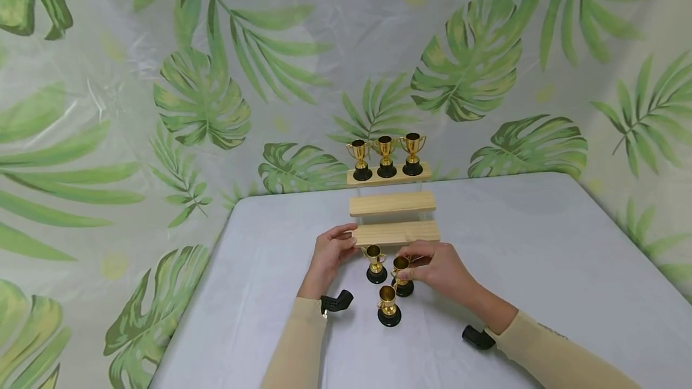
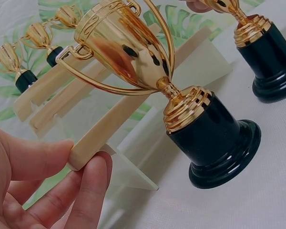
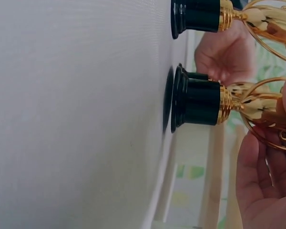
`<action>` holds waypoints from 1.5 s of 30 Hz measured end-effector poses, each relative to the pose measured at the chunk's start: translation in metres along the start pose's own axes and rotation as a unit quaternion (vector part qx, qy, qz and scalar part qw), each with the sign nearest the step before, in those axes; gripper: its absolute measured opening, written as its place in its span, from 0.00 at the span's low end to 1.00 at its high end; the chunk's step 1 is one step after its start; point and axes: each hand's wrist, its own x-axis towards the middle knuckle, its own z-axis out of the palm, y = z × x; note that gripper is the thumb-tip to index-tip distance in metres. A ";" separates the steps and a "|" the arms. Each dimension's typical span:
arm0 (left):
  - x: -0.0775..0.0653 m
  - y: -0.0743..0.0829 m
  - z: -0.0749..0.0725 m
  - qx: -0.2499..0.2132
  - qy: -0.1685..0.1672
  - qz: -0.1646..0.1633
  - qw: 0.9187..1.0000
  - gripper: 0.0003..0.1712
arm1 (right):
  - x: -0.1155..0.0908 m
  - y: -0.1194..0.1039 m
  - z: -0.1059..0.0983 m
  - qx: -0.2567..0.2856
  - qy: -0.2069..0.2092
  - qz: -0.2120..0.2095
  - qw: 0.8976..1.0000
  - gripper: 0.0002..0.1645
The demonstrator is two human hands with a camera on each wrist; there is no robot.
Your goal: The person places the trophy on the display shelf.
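Note:
My left hand (image 1: pixel 327 256) pinches the left end of the lowest wooden board (image 1: pixel 397 233) of a three-step display stand; the left wrist view shows thumb and fingers on that end. My right hand (image 1: pixel 443 270) holds a small gold trophy cup (image 1: pixel 403 287) with a black base by its cup part. In the right wrist view, the base of this trophy (image 3: pixel 200 102) is close over the tablecloth, its shadow beside it. A second trophy (image 1: pixel 376 270) stands upright to its left, near my left hand. The third trophy (image 1: pixel 388 311) stands nearest to me.
Three more gold trophies (image 1: pixel 386 161) stand in a row on the top board (image 1: pixel 351 180) of the stand. The middle board (image 1: pixel 391 203) is bare wood. A white cloth (image 1: pixel 259 245) covers the table, with a leaf-patterned curtain (image 1: pixel 303 77) behind.

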 end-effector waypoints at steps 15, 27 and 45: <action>0.001 0.000 -0.001 0.009 0.003 -0.008 1.000 0.21 | -0.001 -0.005 -0.009 -0.023 0.028 -0.010 0.999 0.18; 0.001 0.000 0.000 0.008 0.005 -0.003 1.000 0.20 | 0.001 -0.007 -0.015 -0.034 0.056 -0.018 0.998 0.21; 0.001 0.001 0.000 0.001 0.001 -0.004 1.000 0.21 | 0.012 -0.020 -0.020 -0.048 0.092 -0.035 0.994 0.21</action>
